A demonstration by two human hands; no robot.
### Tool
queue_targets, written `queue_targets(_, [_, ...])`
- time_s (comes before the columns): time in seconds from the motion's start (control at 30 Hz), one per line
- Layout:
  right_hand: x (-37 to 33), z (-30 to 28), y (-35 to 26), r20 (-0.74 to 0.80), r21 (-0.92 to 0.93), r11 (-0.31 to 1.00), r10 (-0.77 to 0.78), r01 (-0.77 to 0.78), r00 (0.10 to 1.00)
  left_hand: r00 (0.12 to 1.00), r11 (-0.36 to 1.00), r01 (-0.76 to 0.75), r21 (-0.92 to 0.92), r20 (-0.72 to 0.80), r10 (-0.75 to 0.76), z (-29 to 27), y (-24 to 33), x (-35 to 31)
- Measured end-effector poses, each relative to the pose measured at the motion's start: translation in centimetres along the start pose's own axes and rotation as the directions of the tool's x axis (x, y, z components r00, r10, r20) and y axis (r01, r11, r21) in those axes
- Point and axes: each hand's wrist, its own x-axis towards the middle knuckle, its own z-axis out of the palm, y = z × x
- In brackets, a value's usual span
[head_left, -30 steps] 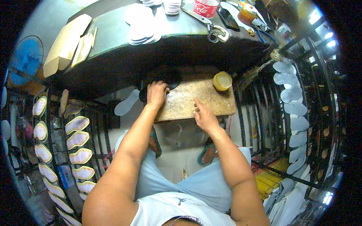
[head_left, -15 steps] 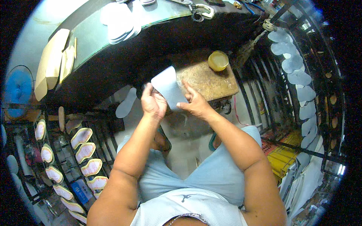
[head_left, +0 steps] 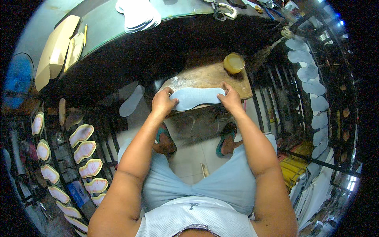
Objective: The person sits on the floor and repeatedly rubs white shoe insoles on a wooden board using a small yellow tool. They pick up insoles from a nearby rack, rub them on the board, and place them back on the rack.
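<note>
- Left hand (head_left: pixel 164 103): pinching the left end of a pale blue-grey insole blank (head_left: pixel 197 97), thumb on the upper face.
- Right hand (head_left: pixel 231 99): gripping the opposite end, thumb likewise on top, so 2 hands share the piece.
- The insole blank lies stretched crosswise between them, above the near edge of a low wooden bench (head_left: pixel 197 76); whether it touches the wood, I cannot tell.
- Handling, by judgement: very light, thin and bendable, not brittle, perhaps a little smooth. Best held by the 2 rounded ends, lightly, since squeezing them together would probably bow the middle.
- Farther back on the bench, a yellow round tub (head_left: pixel 234 63) stands near the right corner.
- Left of the bench, well apart from the hands, is 1 similar loose blank (head_left: pixel 132 101).
- Beyond, a stack of white insole blanks (head_left: pixel 140 15) sits on the worktable (head_left: pixel 103 31).
</note>
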Motion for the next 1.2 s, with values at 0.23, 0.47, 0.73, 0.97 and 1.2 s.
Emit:
queue_targets(0.23, [-0.2,0.2,-1.4,-0.104,-0.193,0.981,-0.04,0.019,0.994,0.996,0.999,-0.046,0.0,-0.07,0.046,1.2,-0.2,0.2])
queue_targets(0.47, [0.4,1.2,-0.7,-0.106,-0.241,0.966,-0.123,0.094,0.987,0.997,0.997,-0.035,0.074,-0.064,0.04,1.1,-0.1,0.3])
queue_targets(0.73, [0.5,-1.0,-1.8,-0.281,-0.402,0.908,-0.243,0.116,0.929,0.985,0.991,-0.076,0.113,-0.146,0.092,0.1,1.2,-0.5])
queue_targets(0.97, [3.8,-9.0,-2.3,-0.235,-0.574,0.806,-0.333,0.146,0.913,0.972,0.974,-0.215,0.071,0.113,0.206,-1.3,0.7,0.9])
queue_targets(1.2, [9.6,-9.7,-3.7,0.031,-0.87,0.477,-0.207,0.129,0.978,0.937,0.964,-0.216,0.157,0.311,0.159,-0.7,-0.5,1.1])
